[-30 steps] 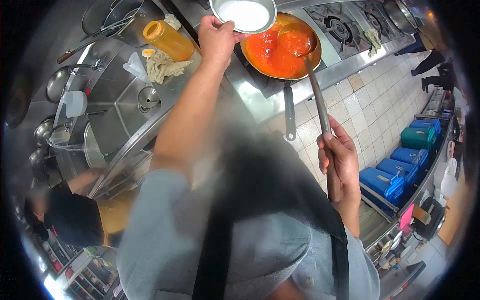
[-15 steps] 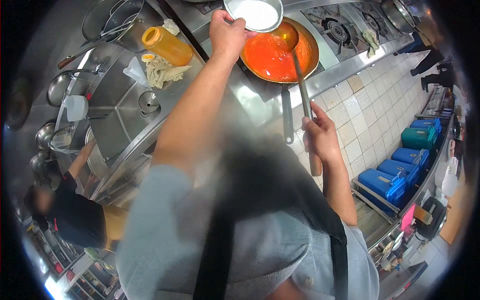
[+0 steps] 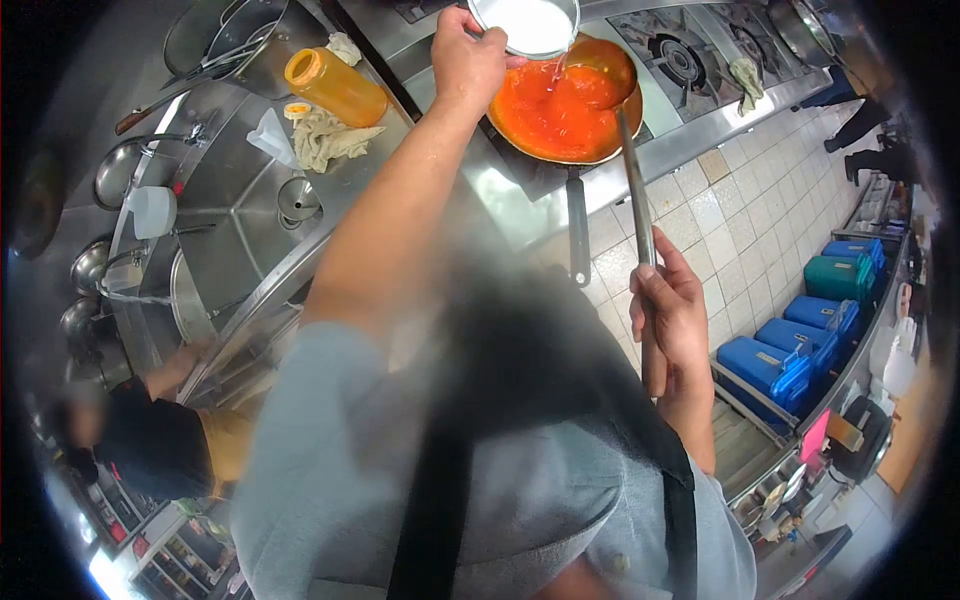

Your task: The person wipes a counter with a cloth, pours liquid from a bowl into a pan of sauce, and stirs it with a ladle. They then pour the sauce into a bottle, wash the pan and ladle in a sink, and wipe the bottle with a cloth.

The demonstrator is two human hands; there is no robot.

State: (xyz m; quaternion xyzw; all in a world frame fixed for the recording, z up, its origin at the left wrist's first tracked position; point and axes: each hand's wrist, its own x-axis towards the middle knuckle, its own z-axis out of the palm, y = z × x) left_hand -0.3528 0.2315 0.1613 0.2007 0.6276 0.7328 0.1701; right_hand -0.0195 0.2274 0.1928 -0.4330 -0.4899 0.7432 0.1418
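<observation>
My left hand (image 3: pixel 470 58) grips the rim of a metal bowl (image 3: pixel 530 28) holding white liquid. The bowl is tilted over a frying pan (image 3: pixel 576 225), and a thin stream runs from its lip into the pan. Bright red-orange sauce (image 3: pixel 550 115) covers the pan's bottom. Wrapped round the long handle of a ladle (image 3: pixel 636 180), my right hand (image 3: pixel 672 300) is to the right of the pan's handle. The ladle's head rests in the sauce at the pan's right side.
Gas burners (image 3: pixel 680 62) lie right of the pan. On the left are a sink (image 3: pixel 240 235), an orange squeeze bottle (image 3: pixel 335 88), a cloth (image 3: pixel 330 142) and a stockpot (image 3: pixel 250 50). A co-worker (image 3: pixel 150 430) stands at lower left. Blue bins (image 3: pixel 765 370) line the right.
The bowl has shifted slightly right and a stream now falls from it. My right hand and the ladle have moved right in the pan. The co-worker's arm has drawn back.
</observation>
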